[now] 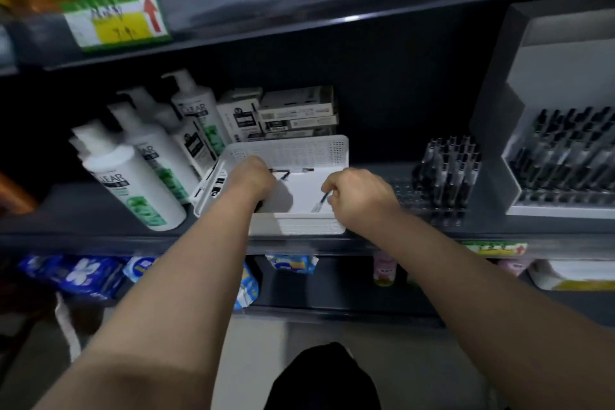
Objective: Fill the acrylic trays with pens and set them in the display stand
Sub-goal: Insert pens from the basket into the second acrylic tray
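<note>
View from a head camera, looking down at a dark shop shelf (83, 238). Both bare arms reach into a white perforated basket (299, 145) at the middle of the shelf.

The right hand (357, 191) sits over the near right corner of the basket, its fingers curled and pinching the top of a slim pen (321, 201) whose tip slants down to the left towards the basket floor. The left hand (253, 176) is at the basket's left side with its fingers curled downward. Something dark shows just under the wrist, but whether it grips anything cannot be told. A few loose pens (283, 173) lie on the basket floor between the two hands, towards the far wall.

Just right of the right hand stands a clear acrylic tray (447, 173) packed with upright dark pens. Further right is the grey stepped display stand (496, 130), with more rows of pens (572, 150) on its lower step.

Left of the basket lie tilted white pump bottles (133, 183) with green labels reading "CLEAR". Behind the basket are stacked white cartons (296, 110) – their print is too blurred to read. On the shelf edge above, far left, a green and yellow price tag (114, 20) bears a red upward arrow. On the shelf below are blue and white wrapped packs (80, 273).
</note>
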